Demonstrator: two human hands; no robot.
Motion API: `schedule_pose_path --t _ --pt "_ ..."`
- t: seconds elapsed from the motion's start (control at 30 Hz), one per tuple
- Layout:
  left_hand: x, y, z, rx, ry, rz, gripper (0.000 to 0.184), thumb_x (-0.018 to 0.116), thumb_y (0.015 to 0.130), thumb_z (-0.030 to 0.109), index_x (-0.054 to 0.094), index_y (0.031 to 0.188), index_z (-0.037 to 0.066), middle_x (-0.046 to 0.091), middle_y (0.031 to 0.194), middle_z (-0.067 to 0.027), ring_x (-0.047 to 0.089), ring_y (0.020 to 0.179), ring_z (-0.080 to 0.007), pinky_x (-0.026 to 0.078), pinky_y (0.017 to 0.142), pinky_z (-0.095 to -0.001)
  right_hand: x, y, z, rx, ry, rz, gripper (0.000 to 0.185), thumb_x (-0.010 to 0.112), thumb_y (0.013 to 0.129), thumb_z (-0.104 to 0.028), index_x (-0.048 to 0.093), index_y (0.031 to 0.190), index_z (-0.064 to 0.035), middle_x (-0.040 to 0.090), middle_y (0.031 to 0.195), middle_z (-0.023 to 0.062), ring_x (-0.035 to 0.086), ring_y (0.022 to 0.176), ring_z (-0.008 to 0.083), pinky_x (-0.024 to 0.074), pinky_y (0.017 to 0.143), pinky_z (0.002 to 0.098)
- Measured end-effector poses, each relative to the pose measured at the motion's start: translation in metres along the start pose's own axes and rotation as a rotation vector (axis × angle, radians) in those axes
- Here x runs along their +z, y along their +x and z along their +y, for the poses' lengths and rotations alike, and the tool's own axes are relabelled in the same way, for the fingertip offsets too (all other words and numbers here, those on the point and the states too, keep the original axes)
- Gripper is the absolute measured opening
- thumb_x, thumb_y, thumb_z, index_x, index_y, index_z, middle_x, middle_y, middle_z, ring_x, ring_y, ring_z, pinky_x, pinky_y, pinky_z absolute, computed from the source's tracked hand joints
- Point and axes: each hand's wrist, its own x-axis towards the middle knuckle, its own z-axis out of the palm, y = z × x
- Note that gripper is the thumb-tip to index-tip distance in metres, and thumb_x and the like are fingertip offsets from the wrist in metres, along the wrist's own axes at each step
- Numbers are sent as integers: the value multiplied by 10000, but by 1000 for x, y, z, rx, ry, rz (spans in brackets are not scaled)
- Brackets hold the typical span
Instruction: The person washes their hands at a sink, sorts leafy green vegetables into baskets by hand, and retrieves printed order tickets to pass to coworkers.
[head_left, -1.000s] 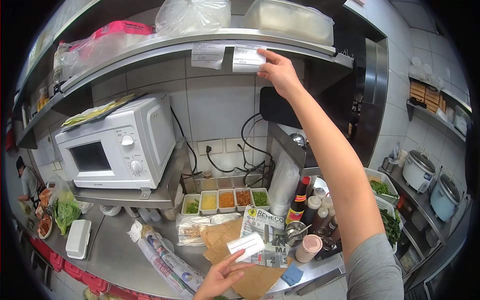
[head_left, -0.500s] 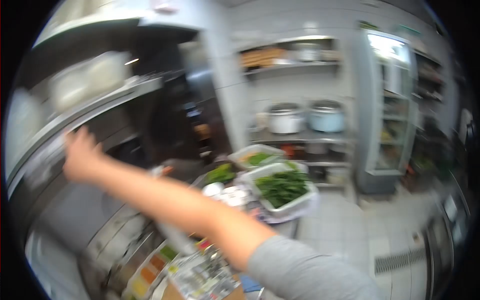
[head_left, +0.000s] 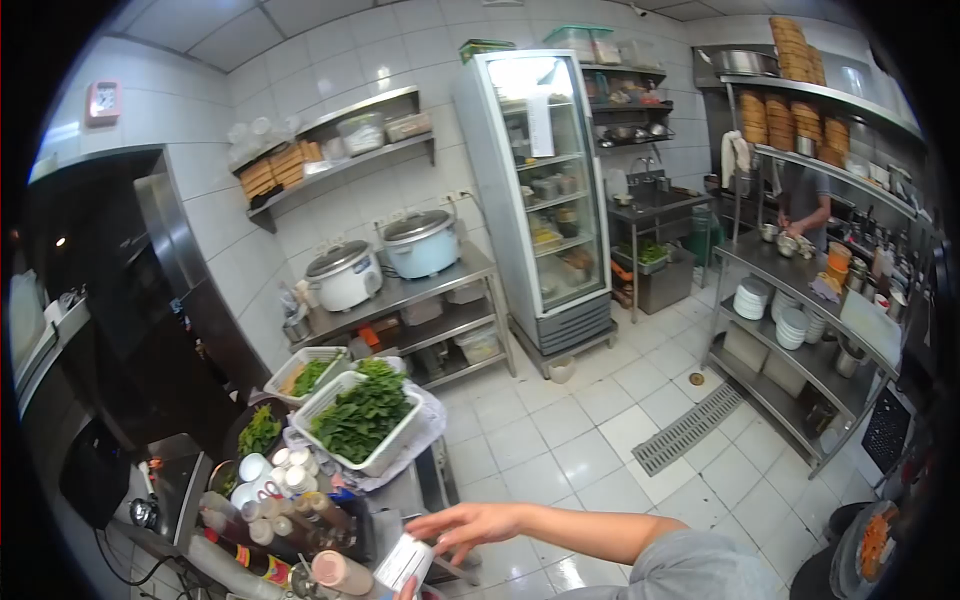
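Note:
My right hand (head_left: pixel 480 523) reaches in from the lower right, below a grey sleeve. Its fingers bend over the upper right edge of a white rectangular piece (head_left: pixel 404 564) that looks like a printed slip or small box. At the bottom edge of the view, a fingertip of my left hand (head_left: pixel 407 590) presses on the lower part of the same piece; the rest of that hand is out of view. Right beside it stands a pink-topped container (head_left: pixel 340 572), with sauce bottles (head_left: pixel 325 512) and several white-capped bottles (head_left: pixel 298 470) farther left.
White baskets of leafy greens (head_left: pixel 366 415) sit beyond the bottles. Two rice cookers (head_left: pixel 420 245) rest on a steel shelf. A glass-door fridge (head_left: pixel 545 190) stands behind a tiled floor with a drain grate (head_left: pixel 687 430). At right, a person (head_left: pixel 805 205) works behind steel shelving (head_left: pixel 800 365).
My right hand has come down from the shelf rail at left to the white piece beside the bottles. The view has swung right, bringing in the fridge, floor and other person.

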Motion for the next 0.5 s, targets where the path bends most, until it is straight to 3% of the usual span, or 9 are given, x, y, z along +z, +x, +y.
schedule_pose_path --t 0.03,0.07,0.1,0.17,0.23,0.33,0.43,0.5 --pt "17 3 -20 -52 5 -44 439 537 876 27 447 1305 0 582 1065 -105 579 875 -142 475 689 -231 -4 -39 -4 -16 40 78 525 514 929 -196 319 1407 -99 387 1391 88 469 1157 180 470 894 330" --pt "43 6 1 127 83 -75 421 559 866 38 485 1280 23 593 1049 -96 578 822 -127 459 634 -211 -7 -75 -2 2 38 129 511 516 927 -186 338 1396 -94 380 1395 91 472 1159 182 466 899 327" --pt "71 11 19 397 235 -110 426 579 850 43 500 1268 29 600 1048 -116 585 844 -157 464 661 -248 -10 -111 1 20 33 178 496 519 925 -177 358 1386 -88 373 1400 95 475 1161 185 462 903 324" --pt "129 15 36 644 360 -239 428 595 836 63 508 1251 7 605 1053 -145 588 868 -199 478 730 -300 -17 -182 2 29 -54 316 453 528 919 -162 414 1349 -74 396 1380 97 489 1150 180 459 903 313" --pt "192 9 38 715 384 -442 404 570 861 114 506 1235 -23 599 1085 -174 586 905 -235 470 814 -342 -20 -248 9 4 -197 490 400 542 912 -150 486 1297 -58 456 1330 95 510 1125 166 460 893 298" --pt "281 8 44 549 326 -854 438 578 852 40 502 1283 67 572 1201 -133 519 1149 -248 375 972 -339 -26 -348 18 -66 -119 823 317 565 890 -127 583 1197 -50 564 1195 79 551 1031 143 472 864 283" --pt "347 18 -19 453 130 -942 361 587 834 84 580 1195 98 592 1168 -141 553 1103 -247 432 910 -351 -40 -433 30 -44 -296 1142 289 576 866 -144 633 1142 -85 640 925 31 569 824 92 469 725 251" --pt "358 30 -109 355 256 -909 349 590 854 153 576 1189 56 595 1160 -154 528 1125 -233 402 945 -317 -48 -476 17 -56 -411 1376 262 551 829 -90 665 1063 -60 615 803 15 545 685 81 455 654 241"
